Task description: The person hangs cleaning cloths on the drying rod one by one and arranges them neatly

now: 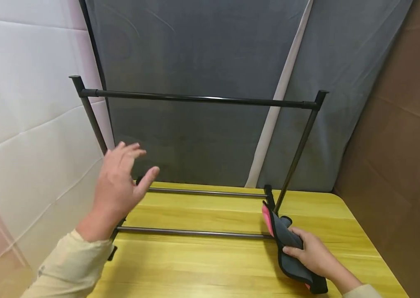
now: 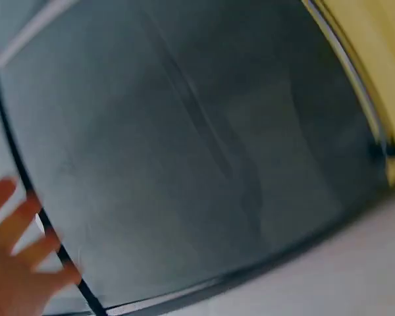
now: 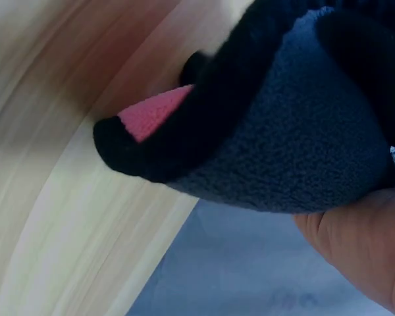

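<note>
light falls soft and even from above; my head view is sharp, with a pale sheen on the yellow table (image 1: pixel 213 265). my left wrist view is smeared with motion blur. my right wrist view is close, table grain streaked.

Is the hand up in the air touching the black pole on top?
Apart. The head view shows the left hand open in the air, well below the top bar of the rack, with grey cloth showing between them.
</note>
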